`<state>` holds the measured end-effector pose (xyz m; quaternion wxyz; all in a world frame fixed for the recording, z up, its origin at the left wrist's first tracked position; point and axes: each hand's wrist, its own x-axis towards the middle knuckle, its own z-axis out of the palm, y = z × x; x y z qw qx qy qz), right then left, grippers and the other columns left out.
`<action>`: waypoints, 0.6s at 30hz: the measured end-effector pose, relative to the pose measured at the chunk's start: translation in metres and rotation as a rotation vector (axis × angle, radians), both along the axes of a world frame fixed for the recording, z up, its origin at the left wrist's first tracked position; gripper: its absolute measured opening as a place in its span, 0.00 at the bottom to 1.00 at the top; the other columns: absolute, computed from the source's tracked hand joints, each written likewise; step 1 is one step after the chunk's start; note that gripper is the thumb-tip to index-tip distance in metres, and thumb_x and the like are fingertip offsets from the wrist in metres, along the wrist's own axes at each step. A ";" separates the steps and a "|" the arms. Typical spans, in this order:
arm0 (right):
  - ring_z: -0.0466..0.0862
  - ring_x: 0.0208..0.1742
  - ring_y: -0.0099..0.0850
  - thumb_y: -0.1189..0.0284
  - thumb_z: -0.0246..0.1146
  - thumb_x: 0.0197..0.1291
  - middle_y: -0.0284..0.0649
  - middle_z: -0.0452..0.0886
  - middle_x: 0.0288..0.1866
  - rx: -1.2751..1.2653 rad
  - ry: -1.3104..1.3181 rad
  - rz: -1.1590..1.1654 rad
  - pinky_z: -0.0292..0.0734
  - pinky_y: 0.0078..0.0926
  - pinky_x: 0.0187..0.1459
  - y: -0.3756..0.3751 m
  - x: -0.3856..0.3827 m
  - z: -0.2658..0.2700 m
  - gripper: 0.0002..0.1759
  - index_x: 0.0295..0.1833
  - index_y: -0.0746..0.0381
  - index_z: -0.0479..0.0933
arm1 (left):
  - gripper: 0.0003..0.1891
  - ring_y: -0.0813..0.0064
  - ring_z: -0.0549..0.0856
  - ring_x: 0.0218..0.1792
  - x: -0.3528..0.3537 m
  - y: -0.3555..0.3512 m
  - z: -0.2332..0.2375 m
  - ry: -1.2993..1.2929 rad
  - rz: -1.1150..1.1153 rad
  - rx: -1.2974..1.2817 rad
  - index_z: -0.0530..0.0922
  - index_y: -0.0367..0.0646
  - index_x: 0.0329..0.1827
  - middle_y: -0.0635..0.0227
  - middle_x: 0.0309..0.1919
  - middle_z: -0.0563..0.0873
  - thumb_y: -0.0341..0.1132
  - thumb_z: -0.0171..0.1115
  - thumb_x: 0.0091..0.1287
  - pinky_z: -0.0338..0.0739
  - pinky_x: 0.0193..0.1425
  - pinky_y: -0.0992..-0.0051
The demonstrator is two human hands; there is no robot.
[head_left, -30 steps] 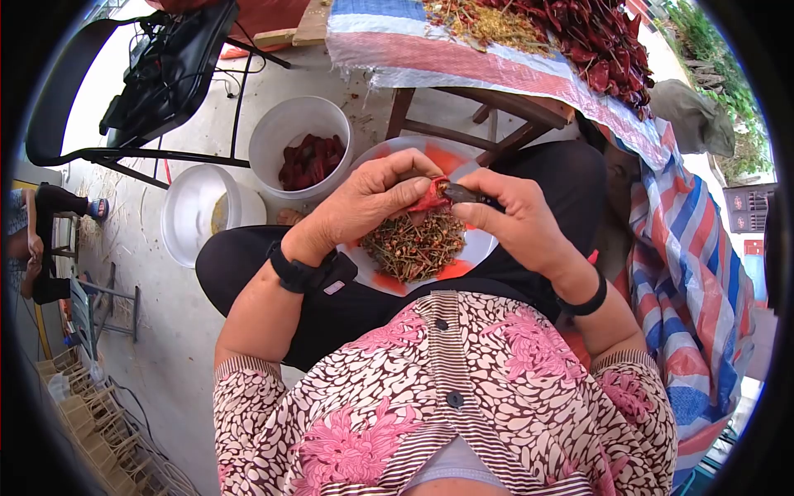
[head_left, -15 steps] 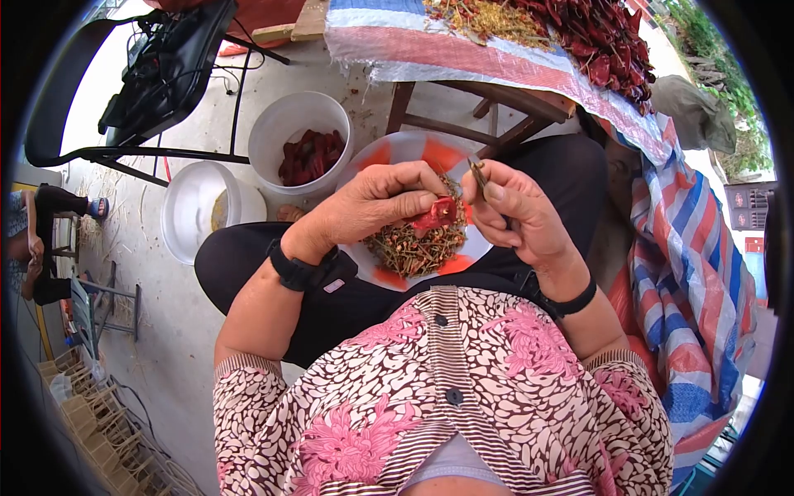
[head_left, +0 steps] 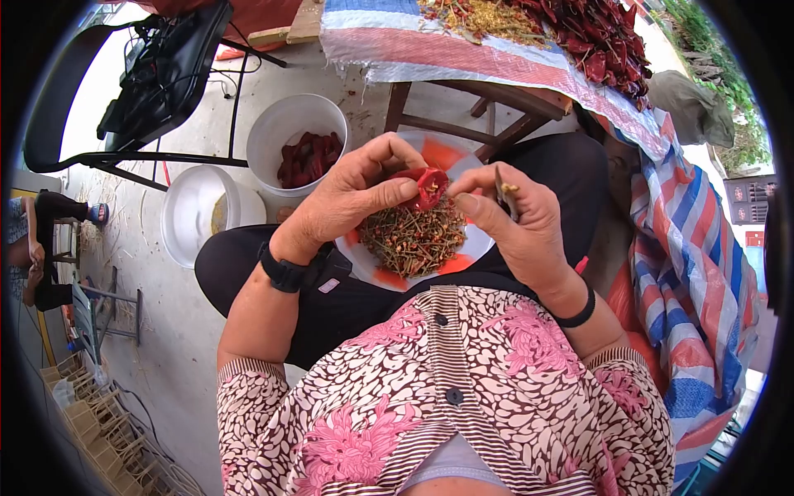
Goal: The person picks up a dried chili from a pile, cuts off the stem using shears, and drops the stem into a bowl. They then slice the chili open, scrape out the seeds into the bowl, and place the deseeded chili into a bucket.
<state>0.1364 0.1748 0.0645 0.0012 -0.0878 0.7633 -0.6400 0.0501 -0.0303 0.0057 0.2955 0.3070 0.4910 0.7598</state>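
A red dried chili pepper (head_left: 429,188) is held in my left hand (head_left: 360,186), its cut, open end facing my other hand and pale seeds showing inside. My right hand (head_left: 517,211) is closed on a small blade-like tool (head_left: 501,194), partly hidden by the fingers, with thumb and fingertip close beside the chili's opening. Beneath both hands, a white and orange basin (head_left: 453,263) rests on my lap. Chili stems and seeds (head_left: 413,240) fill its middle.
Red chili pieces lie in a white bucket (head_left: 299,106), beside another white container (head_left: 175,217). A striped sheet (head_left: 372,43) bears a heap of dried chilies (head_left: 600,50). A black chair (head_left: 165,91) stands upper left. Another person (head_left: 54,248) sits far left.
The chili has turned so its open end shows. My left hand has risen slightly, and my right fingers have moved nearer the chili, with the tool now further back in the hand.
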 end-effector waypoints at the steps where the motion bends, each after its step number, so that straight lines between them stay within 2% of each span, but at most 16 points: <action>1: 0.76 0.35 0.12 0.72 0.66 0.64 0.30 0.80 0.33 0.086 0.051 -0.020 0.73 0.15 0.38 -0.004 -0.001 0.002 0.08 0.43 0.66 0.80 | 0.12 0.85 0.80 0.46 0.000 0.000 0.000 -0.003 0.002 -0.007 0.75 0.38 0.50 0.72 0.43 0.82 0.34 0.63 0.69 0.75 0.53 0.81; 2: 0.78 0.31 0.15 0.73 0.68 0.60 0.34 0.81 0.32 0.102 0.090 -0.047 0.73 0.15 0.35 -0.007 -0.004 -0.004 0.08 0.43 0.64 0.81 | 0.12 0.85 0.80 0.45 0.000 -0.001 -0.001 -0.005 0.005 -0.015 0.75 0.38 0.50 0.72 0.43 0.81 0.34 0.64 0.69 0.75 0.53 0.81; 5: 0.83 0.30 0.23 0.74 0.70 0.56 0.37 0.84 0.34 0.350 0.243 -0.138 0.76 0.18 0.33 -0.011 -0.009 -0.007 0.10 0.44 0.63 0.82 | 0.11 0.86 0.80 0.43 -0.001 -0.003 -0.003 -0.004 0.046 -0.076 0.75 0.38 0.49 0.72 0.41 0.82 0.33 0.65 0.68 0.76 0.51 0.82; 8: 0.86 0.32 0.32 0.76 0.72 0.51 0.39 0.85 0.36 0.404 0.343 -0.131 0.78 0.22 0.33 -0.010 -0.015 -0.014 0.13 0.44 0.61 0.82 | 0.09 0.85 0.80 0.40 0.002 -0.001 -0.001 -0.085 0.112 -0.034 0.77 0.41 0.43 0.74 0.38 0.82 0.32 0.67 0.66 0.75 0.49 0.82; 11: 0.87 0.35 0.33 0.77 0.72 0.49 0.40 0.85 0.38 0.444 0.406 -0.154 0.80 0.24 0.34 -0.012 -0.015 -0.017 0.15 0.45 0.60 0.82 | 0.07 0.86 0.80 0.38 -0.001 0.000 -0.003 -0.099 0.119 -0.041 0.78 0.41 0.40 0.74 0.36 0.83 0.31 0.68 0.65 0.76 0.47 0.83; 14: 0.87 0.33 0.33 0.77 0.72 0.48 0.39 0.85 0.37 0.561 0.522 -0.156 0.80 0.24 0.33 -0.014 -0.020 -0.014 0.16 0.44 0.59 0.80 | 0.07 0.87 0.81 0.37 0.001 0.003 -0.003 -0.122 0.170 -0.067 0.78 0.42 0.40 0.74 0.35 0.84 0.31 0.68 0.64 0.77 0.45 0.83; 18: 0.86 0.31 0.33 0.76 0.73 0.47 0.38 0.84 0.34 0.642 0.391 -0.094 0.80 0.24 0.32 -0.010 -0.023 -0.004 0.16 0.43 0.58 0.79 | 0.08 0.86 0.81 0.37 0.001 0.005 -0.004 -0.099 0.193 -0.063 0.78 0.41 0.40 0.73 0.35 0.84 0.31 0.68 0.64 0.77 0.44 0.83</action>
